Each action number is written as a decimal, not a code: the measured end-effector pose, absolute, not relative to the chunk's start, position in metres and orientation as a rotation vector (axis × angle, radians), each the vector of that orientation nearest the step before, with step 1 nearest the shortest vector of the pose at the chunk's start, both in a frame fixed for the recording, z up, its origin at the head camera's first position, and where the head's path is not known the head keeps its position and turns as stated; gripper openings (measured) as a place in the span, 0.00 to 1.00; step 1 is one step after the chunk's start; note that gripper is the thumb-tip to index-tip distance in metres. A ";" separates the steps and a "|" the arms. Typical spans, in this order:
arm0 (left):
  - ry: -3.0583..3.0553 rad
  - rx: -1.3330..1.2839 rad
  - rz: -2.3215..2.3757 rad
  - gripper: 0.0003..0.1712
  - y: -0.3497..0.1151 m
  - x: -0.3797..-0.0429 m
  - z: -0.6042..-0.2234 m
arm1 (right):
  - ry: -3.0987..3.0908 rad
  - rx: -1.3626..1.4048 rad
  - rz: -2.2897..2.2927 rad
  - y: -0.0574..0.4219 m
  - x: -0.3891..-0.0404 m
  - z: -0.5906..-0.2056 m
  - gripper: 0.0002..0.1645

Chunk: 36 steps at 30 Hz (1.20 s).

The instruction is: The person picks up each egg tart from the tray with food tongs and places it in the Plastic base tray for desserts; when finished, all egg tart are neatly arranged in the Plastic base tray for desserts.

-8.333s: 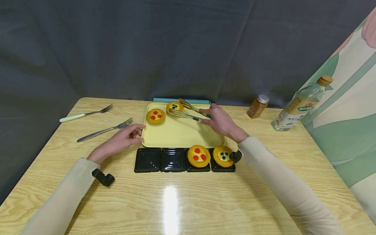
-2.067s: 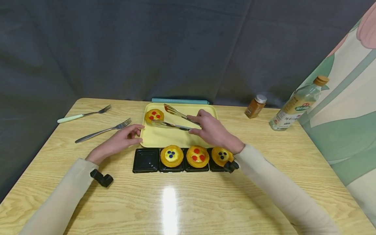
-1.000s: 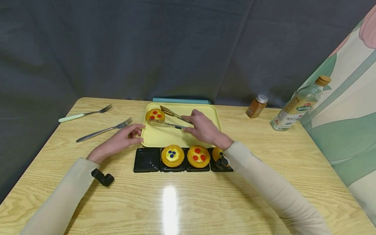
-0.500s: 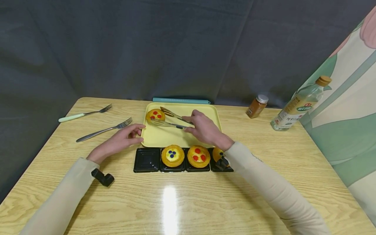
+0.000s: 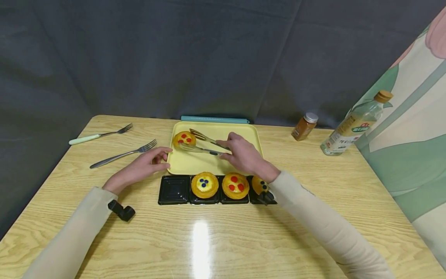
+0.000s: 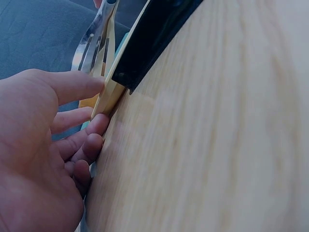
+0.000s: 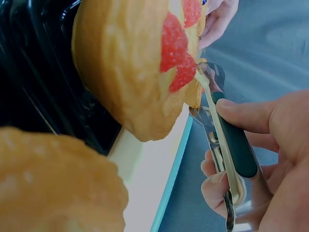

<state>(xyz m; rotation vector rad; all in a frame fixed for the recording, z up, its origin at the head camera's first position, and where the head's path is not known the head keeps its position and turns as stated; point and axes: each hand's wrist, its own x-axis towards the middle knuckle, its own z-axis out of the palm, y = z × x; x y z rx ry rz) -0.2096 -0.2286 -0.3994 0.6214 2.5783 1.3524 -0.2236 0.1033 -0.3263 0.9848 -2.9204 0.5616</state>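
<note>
My right hand grips metal tongs with dark green grips, their arms spread apart. The tongs' tips overlap the front and right edges of a strawberry-topped tart at the back left of a yellow tray. My left hand touches the tray's left rim with thumb and forefinger, the other fingers loosely bent. In front lies a row of black plastic compartments. The leftmost is bare; a blueberry-topped tart, another strawberry tart and a partly hidden blueberry tart fill the rest.
Two forks lie left of the tray, one green-handled and one all metal. A teal bar lies behind the tray. A spice jar and a clear bottle stand right, before a dark curtain.
Since the oldest frame, a blueberry tart has gone from the tray into the second compartment. The tongs have moved left to the strawberry tart, which has just shifted slightly forward. The left hand stays put.
</note>
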 end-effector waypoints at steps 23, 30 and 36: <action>2.591 0.615 1.337 0.30 -0.229 -0.211 -0.401 | -2.848 1.019 0.636 0.128 -0.189 -0.322 0.29; 2.589 0.608 1.333 0.30 -0.229 -0.211 -0.401 | -2.839 1.058 0.673 0.135 -0.172 -0.319 0.31; 2.596 0.616 1.335 0.30 -0.229 -0.211 -0.401 | -2.801 1.093 0.651 0.139 -0.162 -0.317 0.31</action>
